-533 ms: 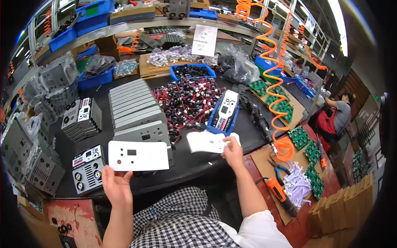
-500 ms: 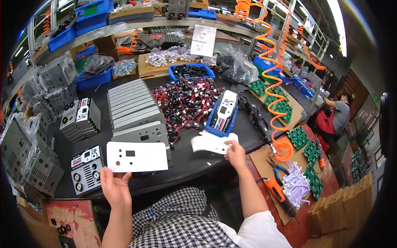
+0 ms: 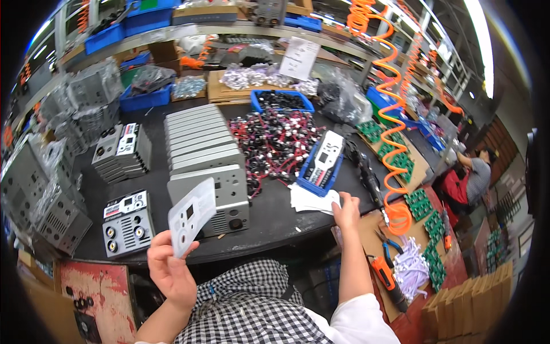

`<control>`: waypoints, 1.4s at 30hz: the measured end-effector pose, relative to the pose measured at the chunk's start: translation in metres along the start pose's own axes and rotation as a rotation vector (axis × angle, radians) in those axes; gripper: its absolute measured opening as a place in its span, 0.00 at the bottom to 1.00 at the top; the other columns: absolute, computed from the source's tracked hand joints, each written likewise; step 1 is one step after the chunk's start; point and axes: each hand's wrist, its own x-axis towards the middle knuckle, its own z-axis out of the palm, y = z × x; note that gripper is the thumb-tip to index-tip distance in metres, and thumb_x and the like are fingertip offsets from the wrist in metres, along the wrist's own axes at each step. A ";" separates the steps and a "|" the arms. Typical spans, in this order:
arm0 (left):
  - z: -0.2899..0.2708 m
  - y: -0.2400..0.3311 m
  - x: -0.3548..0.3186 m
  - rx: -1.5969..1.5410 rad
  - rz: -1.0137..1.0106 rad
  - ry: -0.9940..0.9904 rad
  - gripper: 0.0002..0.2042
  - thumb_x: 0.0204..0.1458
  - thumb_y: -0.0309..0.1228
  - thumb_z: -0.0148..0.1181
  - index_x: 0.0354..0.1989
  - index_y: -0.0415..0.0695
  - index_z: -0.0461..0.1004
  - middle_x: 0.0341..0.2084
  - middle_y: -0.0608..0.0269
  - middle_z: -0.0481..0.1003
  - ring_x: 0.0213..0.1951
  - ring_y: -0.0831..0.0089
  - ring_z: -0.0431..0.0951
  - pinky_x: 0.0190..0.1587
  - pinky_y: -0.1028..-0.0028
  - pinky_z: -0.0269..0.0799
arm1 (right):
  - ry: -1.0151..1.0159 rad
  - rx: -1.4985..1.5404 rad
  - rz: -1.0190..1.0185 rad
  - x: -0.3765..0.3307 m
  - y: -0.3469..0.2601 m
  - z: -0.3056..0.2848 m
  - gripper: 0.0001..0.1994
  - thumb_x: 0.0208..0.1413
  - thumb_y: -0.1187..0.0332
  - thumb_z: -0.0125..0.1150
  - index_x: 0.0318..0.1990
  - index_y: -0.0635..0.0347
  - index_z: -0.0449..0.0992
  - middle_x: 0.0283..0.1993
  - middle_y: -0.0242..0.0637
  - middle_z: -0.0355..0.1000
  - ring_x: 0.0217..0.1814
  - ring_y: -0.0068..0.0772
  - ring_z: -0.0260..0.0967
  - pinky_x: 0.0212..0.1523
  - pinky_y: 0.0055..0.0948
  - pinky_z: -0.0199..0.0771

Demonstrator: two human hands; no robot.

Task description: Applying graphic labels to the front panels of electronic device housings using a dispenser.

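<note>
My left hand grips the lower edge of a white plastic faceplate with cut-out holes, tilted up in front of a grey metal panel that ends a row of stacked panels. My right hand rests fingers-down on a small stack of white sheets on the black table, right beside a blue tray holding white faceplates.
A heap of red and black wired parts lies mid-table. Grey finished units sit left, metal housings far left. An orange coiled hose, green circuit boards, an orange-handled tool lie right. Another person works far right.
My left hand has tilted the white faceplate from flat and wide to edge-up near the grey panel. My right hand has laid the white sheets down onto the table.
</note>
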 end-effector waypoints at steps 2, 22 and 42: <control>-0.003 -0.006 -0.004 0.112 0.079 -0.065 0.10 0.59 0.34 0.48 0.39 0.39 0.63 0.52 0.45 0.59 0.53 0.59 0.67 0.48 0.62 0.74 | 0.038 0.236 -0.034 -0.008 -0.033 -0.026 0.12 0.45 0.76 0.61 0.40 0.64 0.74 0.40 0.43 0.67 0.42 0.33 0.71 0.38 0.30 0.72; -0.074 -0.058 0.031 0.169 -0.474 0.106 0.09 0.50 0.25 0.61 0.38 0.37 0.73 0.35 0.65 0.72 0.34 0.80 0.71 0.33 0.81 0.64 | -0.399 1.266 -0.462 -0.070 -0.211 -0.070 0.03 0.45 0.79 0.62 0.26 0.65 0.73 0.30 0.38 0.72 0.34 0.31 0.69 0.38 0.26 0.68; -0.052 -0.095 0.047 0.572 -0.082 0.027 0.09 0.49 0.23 0.60 0.21 0.36 0.67 0.23 0.60 0.69 0.23 0.73 0.69 0.26 0.76 0.65 | -0.283 1.291 -0.182 -0.031 -0.212 0.015 0.07 0.47 0.73 0.67 0.25 0.68 0.75 0.36 0.41 0.74 0.37 0.26 0.69 0.37 0.24 0.67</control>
